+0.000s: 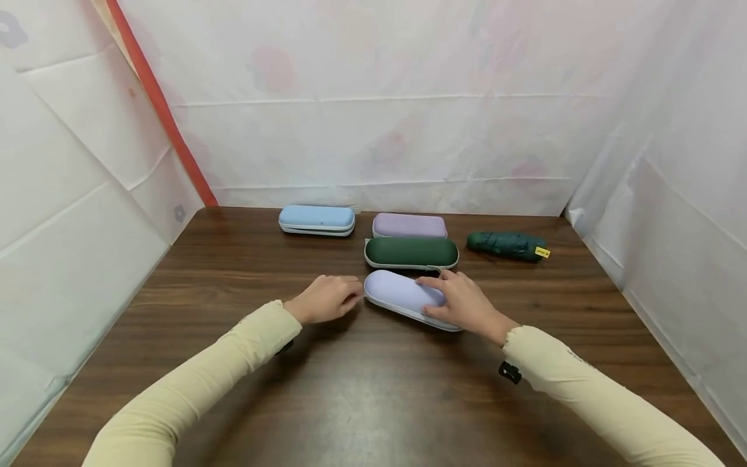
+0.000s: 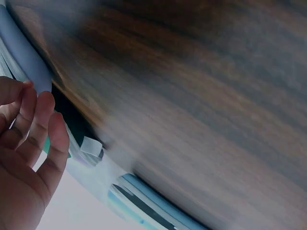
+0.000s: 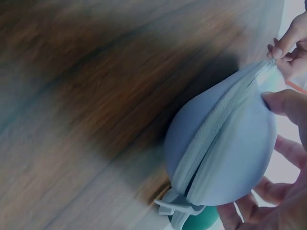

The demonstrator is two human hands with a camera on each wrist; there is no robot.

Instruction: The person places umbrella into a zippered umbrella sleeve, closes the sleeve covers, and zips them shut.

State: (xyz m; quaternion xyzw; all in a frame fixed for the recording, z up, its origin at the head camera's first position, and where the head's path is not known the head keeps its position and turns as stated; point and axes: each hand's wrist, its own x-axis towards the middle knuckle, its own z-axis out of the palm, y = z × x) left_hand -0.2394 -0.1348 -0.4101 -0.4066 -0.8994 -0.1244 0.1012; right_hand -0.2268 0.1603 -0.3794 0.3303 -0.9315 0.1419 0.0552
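A lavender hard-shell zip case [image 1: 397, 290] lies slanted on the table between both hands. My right hand [image 1: 467, 303] grips its right part, thumb on the near side and fingers spread over the lid. At the other end, my left hand [image 1: 329, 298] pinches the zipper pull [image 3: 272, 61] between thumb and index finger. In the right wrist view the pale zipper track [image 3: 211, 134] runs round the case, with a narrow dark gap at the near end. The left wrist view shows the case's rounded end [image 2: 29, 60] just beyond the left fingertips.
Right behind the lavender case lies a dark green zip case [image 1: 411, 251], with a purple case [image 1: 410, 225] behind it. A light blue case [image 1: 317, 217], its seam parted, sits back left. A folded dark green umbrella [image 1: 504, 244] with a yellow tag lies right. Pale curtains enclose the table.
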